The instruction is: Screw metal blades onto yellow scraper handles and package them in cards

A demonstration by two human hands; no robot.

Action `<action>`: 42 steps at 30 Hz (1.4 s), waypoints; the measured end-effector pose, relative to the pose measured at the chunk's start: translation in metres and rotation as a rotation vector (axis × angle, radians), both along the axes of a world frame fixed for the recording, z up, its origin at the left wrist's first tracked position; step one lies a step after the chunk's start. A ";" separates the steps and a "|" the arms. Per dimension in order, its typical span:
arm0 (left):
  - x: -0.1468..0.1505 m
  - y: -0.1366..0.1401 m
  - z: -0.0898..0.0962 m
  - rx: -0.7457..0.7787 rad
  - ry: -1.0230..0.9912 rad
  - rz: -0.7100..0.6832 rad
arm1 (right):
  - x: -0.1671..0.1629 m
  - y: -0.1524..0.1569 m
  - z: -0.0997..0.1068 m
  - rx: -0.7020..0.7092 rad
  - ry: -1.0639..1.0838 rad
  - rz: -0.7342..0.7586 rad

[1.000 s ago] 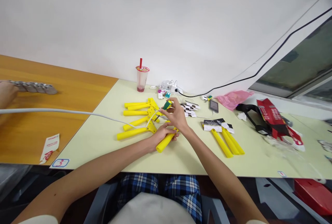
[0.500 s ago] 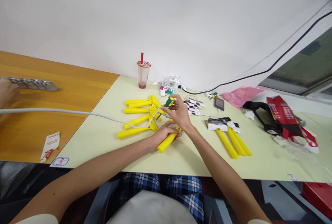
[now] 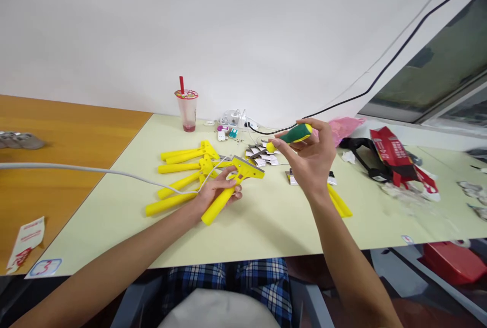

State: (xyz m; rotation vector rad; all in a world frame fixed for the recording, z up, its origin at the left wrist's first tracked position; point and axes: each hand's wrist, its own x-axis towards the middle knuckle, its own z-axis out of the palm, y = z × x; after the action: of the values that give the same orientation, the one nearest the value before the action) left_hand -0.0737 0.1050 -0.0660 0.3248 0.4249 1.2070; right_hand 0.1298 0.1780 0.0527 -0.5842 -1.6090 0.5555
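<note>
My left hand (image 3: 217,187) grips a yellow plastic scraper (image 3: 221,205) by its handle, its wide head tilted up to the right. Fingers of my right hand (image 3: 314,158) are wrapped round a screwdriver (image 3: 299,134) with a green and yellow handle, raised to the right of the scraper head and apart from it. The screwdriver's shaft points left, above several black-and-white blade packs (image 3: 268,156). Left of my left hand, several more yellow scrapers (image 3: 178,184) lie in a row, handles toward the left. Behind my right forearm another yellow scraper (image 3: 340,202) is partly hidden.
A white cable (image 3: 114,172) crosses from the left to my left hand. At the back stand a plastic cup (image 3: 187,112) with a red straw and a power strip (image 3: 232,117). To the right lie a pink bag (image 3: 344,128) and a torn red box (image 3: 393,158).
My right hand has lifted the screwdriver away from the scraper, up and to the right. The scraper in my left hand is now in fuller view. The camera view has turned somewhat right.
</note>
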 end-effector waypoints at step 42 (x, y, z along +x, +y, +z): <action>0.005 0.006 0.003 -0.257 0.126 0.122 | 0.019 0.031 -0.075 -0.110 -0.027 0.036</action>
State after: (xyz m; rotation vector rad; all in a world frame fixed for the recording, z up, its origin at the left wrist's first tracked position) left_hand -0.0684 0.1110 -0.0630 0.1552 0.7102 1.2383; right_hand 0.1487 0.2086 -0.0228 -0.6486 -1.6245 0.6686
